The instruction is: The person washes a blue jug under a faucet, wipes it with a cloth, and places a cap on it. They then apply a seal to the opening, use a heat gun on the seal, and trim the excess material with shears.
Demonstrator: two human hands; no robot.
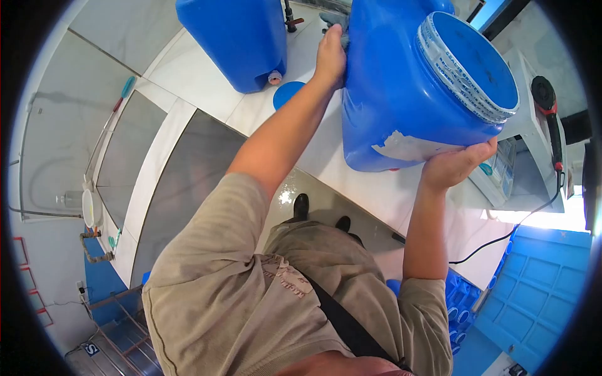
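Note:
A large blue plastic water container [382, 100] leans on the white tiled counter, its wide open mouth tipped toward the right. Printed white seal film [448, 72] rings its neck, and a torn white label [407, 145] clings to its side. My right hand [461, 163] grips the container's lower edge below the neck, fingers partly hidden underneath. Against the other side of the container is my left hand [332, 56], closed on a grey rag [332, 22]; some fingertips are out of sight.
A second blue container [235, 44] with a small spout stands at the left, beside a round blue lid [288, 95]. A heat gun [549, 113] hangs at the right, its black cord [501, 238] trailing along the counter [320, 141]. A long-handled brush [119, 103] leans at far left.

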